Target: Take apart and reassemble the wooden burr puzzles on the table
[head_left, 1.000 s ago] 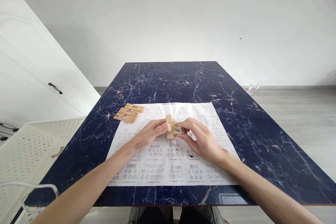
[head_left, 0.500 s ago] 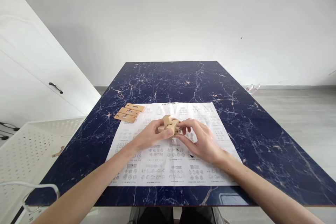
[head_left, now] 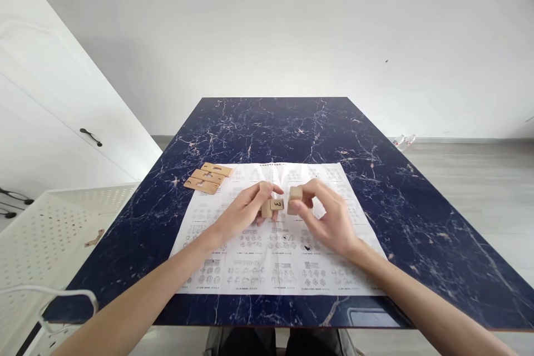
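Observation:
My left hand [head_left: 247,206] is closed round light wooden puzzle blocks [head_left: 276,204], one end of which bears a dark "3". To the right, across a small gap, my right hand [head_left: 327,214] pinches another wooden puzzle block [head_left: 295,194] between thumb and fingers. Both hands are above a printed sheet [head_left: 275,281] covered with small diagrams. My fingers hide part of each block, so the full shapes cannot be made out.
Flat wooden plates with cut-outs [head_left: 203,184] overlap the sheet's upper left corner. The dark blue marbled table [head_left: 267,128] stands against a pale wall. At the left are a white perforated basket [head_left: 37,233] and a white cabinet [head_left: 62,105] with a black handle.
The wooden blocks held together between both hands have come apart. My right hand has moved slightly right with one piece, while the left keeps the rest, now turned to show the "3".

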`<state>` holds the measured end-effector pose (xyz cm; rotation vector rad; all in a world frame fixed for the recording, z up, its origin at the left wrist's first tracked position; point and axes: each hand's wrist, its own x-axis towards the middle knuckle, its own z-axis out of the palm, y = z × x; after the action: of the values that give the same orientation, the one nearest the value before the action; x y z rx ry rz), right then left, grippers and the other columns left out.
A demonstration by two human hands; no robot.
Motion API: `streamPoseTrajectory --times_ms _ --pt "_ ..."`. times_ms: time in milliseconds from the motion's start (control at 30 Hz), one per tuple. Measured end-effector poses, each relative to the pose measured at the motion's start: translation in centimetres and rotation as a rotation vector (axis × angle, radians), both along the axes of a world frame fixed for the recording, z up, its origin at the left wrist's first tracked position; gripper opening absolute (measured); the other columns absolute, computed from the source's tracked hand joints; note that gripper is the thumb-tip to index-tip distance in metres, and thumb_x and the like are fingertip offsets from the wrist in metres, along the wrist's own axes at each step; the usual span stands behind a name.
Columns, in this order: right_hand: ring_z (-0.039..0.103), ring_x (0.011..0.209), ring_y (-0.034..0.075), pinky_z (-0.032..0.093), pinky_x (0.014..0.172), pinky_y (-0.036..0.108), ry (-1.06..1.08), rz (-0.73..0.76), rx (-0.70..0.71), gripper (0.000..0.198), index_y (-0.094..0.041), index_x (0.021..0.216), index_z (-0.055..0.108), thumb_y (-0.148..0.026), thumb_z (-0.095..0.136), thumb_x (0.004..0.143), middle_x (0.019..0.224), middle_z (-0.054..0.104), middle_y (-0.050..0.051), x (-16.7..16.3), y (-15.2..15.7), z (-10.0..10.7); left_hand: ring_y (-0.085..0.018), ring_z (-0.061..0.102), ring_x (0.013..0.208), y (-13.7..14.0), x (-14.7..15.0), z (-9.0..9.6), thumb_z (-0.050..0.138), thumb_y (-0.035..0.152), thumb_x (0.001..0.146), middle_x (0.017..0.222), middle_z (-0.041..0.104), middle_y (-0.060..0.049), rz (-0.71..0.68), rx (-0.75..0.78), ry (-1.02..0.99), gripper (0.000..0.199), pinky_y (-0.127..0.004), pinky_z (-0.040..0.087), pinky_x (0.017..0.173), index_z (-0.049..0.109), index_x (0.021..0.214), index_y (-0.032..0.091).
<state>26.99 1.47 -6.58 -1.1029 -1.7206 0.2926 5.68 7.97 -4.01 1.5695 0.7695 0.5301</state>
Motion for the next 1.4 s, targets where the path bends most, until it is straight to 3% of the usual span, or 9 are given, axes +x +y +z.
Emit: streamPoseTrajectory --times_ms 200,300,500,700,867,1000,1233,1300,1400 --pt "0.055 0.064 0.018 0.041 0.058 0.033 -0.038 -0.169 -0.387 0.033 -0.023 0.087 0.059 -0.047 0.055 0.108 0.076 0.065 0.003 0.2 0.6 -0.6 -0.012 0.052 0.06 0.1 0.0 0.2 0.036 0.063 0.111 0.085 0.072 -0.004 0.115 -0.06 -0.101 0.047 -0.028 0.046 0.061 0.055 0.104 0.021" --pt "0.055 0.064 0.019 0.041 0.06 0.035 -0.14 -0.17 -0.464 0.04 -0.023 0.081 0.058 -0.051 0.053 0.108 0.075 0.066 0.003 0.2 0.8 -1.3 -0.014 0.057 0.065 -0.2 0.0 0.1 0.037 0.063 0.111 0.088 0.072 -0.004 0.11 -0.047 -0.096 0.043 -0.029 0.049 0.064 0.05 0.102 0.022" --pt "0.061 0.08 0.023 0.047 0.071 0.037 -0.122 -0.222 -0.294 0.031 -0.021 0.114 0.062 -0.05 0.051 0.109 0.095 0.067 0.007 0.3 0.7 -1.2 -0.018 0.069 0.079 -0.9 0.3 0.2 0.038 0.061 0.111 0.087 0.072 -0.003 0.088 0.056 -0.045 0.041 -0.03 0.055 0.072 0.051 0.103 0.023" --pt "0.059 0.078 0.02 0.048 0.071 0.035 -0.13 0.059 -0.197 0.022 -0.022 0.103 0.062 -0.038 0.05 0.111 0.09 0.066 0.006 -0.2 0.0 0.0 -0.015 0.057 0.072 -1.2 0.3 -0.1 0.04 0.059 0.112 0.081 0.058 0.002 0.06 0.203 0.005 0.041 -0.029 0.052 0.071 0.054 0.1 0.023" --pt "0.055 0.073 0.019 0.045 0.068 0.034 -0.138 0.065 -0.162 0.021 -0.022 0.097 0.06 -0.035 0.052 0.11 0.083 0.06 0.003 -0.2 -0.1 0.1 -0.017 0.059 0.084 -1.2 0.5 -0.2 0.048 0.053 0.111 0.094 0.06 -0.002 0.066 0.336 0.001 0.034 -0.031 0.052 0.076 0.061 0.101 0.023" --pt "0.052 0.069 0.017 0.042 0.066 0.033 -0.102 0.031 -0.194 0.027 -0.022 0.089 0.058 -0.038 0.053 0.109 0.078 0.059 0.002 -0.2 -0.2 0.2 -0.023 0.064 0.107 -0.9 0.5 -0.5 0.066 0.048 0.104 0.112 0.065 -0.005 0.178 0.518 -0.043 0.026 -0.035 0.056 0.088 0.067 0.098 0.023" --pt "0.049 0.06 0.016 0.039 0.058 0.032 0.123 -0.055 -0.411 0.044 -0.023 0.078 0.056 -0.054 0.05 0.108 0.069 0.061 0.001 -0.5 0.0 0.5 -0.024 0.065 0.107 -1.0 0.0 -1.9 0.078 0.037 0.097 0.116 0.069 -0.006 0.139 1.115 -0.01 0.018 -0.044 0.053 0.098 0.07 0.11 0.028" --pt "0.048 0.058 0.016 0.038 0.056 0.032 0.228 -0.09 -0.475 0.048 -0.024 0.075 0.054 -0.06 0.05 0.107 0.067 0.057 0.001 -0.1 0.3 0.7 -0.025 0.066 0.11 -1.2 0.0 -2.0 0.076 0.036 0.099 0.119 0.072 -0.005 0.11 1.158 0.031 0.015 -0.046 0.051 0.1 0.07 0.111 0.03" --pt "0.047 0.06 0.016 0.04 0.056 0.031 0.36 -0.162 -0.491 0.048 -0.024 0.076 0.054 -0.063 0.052 0.105 0.069 0.053 0.0 0.7 0.8 0.8 -0.026 0.07 0.108 -1.5 0.1 -1.6 0.072 0.042 0.102 0.115 0.075 -0.006 0.114 0.991 0.003 0.018 -0.045 0.053 0.1 0.068 0.111 0.027"
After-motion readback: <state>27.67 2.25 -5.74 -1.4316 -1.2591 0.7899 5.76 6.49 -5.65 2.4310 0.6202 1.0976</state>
